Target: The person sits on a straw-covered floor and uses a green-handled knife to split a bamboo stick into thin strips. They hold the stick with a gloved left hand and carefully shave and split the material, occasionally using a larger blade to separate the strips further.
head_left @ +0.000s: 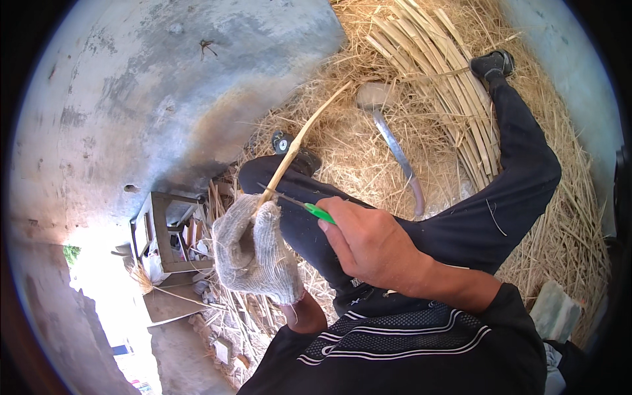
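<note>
My left hand (pixel 257 253), in a pale knitted work glove, is closed around the lower end of a peeled, knotty stick (pixel 294 145). The stick slants up and away to the right over my bent leg. Bare and wrapped round a green handle, my right hand (pixel 375 243) grips a small knife (pixel 320 213). Its thin blade reaches left to the stick, just above the gloved fingers; whether it touches the wood I cannot tell.
A curved, long-bladed knife (pixel 395 148) lies on the straw between my legs, its tip by a stone block (pixel 376 96). Split strips (pixel 454 85) lie bundled at the far right beside my shoe (pixel 492 64). A wooden frame (pixel 172 230) stands left near the plastered wall (pixel 131 99).
</note>
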Action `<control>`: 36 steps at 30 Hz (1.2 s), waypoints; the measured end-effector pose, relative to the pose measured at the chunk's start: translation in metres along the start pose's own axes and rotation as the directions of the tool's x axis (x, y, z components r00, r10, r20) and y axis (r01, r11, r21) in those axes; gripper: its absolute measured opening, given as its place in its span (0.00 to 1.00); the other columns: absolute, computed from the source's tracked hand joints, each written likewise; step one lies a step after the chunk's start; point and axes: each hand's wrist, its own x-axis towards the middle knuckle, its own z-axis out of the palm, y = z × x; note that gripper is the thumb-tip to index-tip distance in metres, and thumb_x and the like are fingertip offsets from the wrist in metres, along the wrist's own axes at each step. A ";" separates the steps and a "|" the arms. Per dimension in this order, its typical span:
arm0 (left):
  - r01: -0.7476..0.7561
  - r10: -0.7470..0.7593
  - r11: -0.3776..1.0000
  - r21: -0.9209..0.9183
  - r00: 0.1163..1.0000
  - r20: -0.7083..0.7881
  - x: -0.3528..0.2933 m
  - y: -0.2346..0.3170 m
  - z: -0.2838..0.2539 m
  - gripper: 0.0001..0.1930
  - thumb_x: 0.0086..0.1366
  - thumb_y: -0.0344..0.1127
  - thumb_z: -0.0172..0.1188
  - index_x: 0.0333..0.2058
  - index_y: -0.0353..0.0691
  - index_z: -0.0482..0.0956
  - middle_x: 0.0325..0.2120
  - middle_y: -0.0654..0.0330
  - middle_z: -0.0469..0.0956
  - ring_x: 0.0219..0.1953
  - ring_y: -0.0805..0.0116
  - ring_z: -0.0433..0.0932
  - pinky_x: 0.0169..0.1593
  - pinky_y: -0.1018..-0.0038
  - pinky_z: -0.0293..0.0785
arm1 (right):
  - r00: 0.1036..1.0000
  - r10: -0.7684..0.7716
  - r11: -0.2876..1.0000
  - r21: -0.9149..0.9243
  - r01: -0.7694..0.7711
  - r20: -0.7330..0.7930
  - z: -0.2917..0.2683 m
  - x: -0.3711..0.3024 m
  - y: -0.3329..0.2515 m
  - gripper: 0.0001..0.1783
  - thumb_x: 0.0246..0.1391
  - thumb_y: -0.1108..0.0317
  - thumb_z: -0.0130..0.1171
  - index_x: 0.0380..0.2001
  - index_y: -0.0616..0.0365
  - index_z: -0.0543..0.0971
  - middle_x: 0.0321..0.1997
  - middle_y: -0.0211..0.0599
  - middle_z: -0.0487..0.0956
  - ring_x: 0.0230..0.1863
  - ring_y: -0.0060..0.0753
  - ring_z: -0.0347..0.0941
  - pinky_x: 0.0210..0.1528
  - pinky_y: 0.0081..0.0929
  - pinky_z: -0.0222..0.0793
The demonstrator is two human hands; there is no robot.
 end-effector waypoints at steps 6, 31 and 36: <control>-0.080 0.075 0.996 0.048 0.993 0.088 -0.007 -0.006 0.016 0.09 0.53 0.23 0.73 0.33 0.31 0.84 0.31 0.55 0.84 0.32 0.68 0.81 0.38 0.75 0.78 | 0.995 -0.021 0.986 -0.168 0.003 -0.101 0.015 0.012 0.017 0.06 0.59 0.72 0.55 0.34 0.59 0.68 0.21 0.45 0.75 0.19 0.49 0.76 0.20 0.43 0.71; 0.142 -0.141 0.990 -0.001 0.986 0.084 -0.037 -0.071 0.023 0.04 0.62 0.24 0.65 0.35 0.30 0.83 0.30 0.56 0.83 0.25 0.74 0.80 0.30 0.78 0.78 | 0.999 0.046 0.755 -0.654 -0.039 -0.006 0.063 0.035 0.115 0.08 0.61 0.68 0.51 0.40 0.59 0.70 0.24 0.47 0.79 0.26 0.48 0.81 0.28 0.40 0.76; 0.060 -0.052 0.997 -0.053 0.990 0.133 -0.026 -0.078 0.022 0.05 0.62 0.21 0.64 0.37 0.28 0.82 0.32 0.54 0.83 0.27 0.73 0.80 0.32 0.77 0.80 | 0.977 0.153 0.988 0.012 -0.156 0.148 0.036 0.053 0.097 0.11 0.66 0.64 0.48 0.40 0.62 0.69 0.22 0.58 0.77 0.29 0.64 0.78 0.32 0.51 0.74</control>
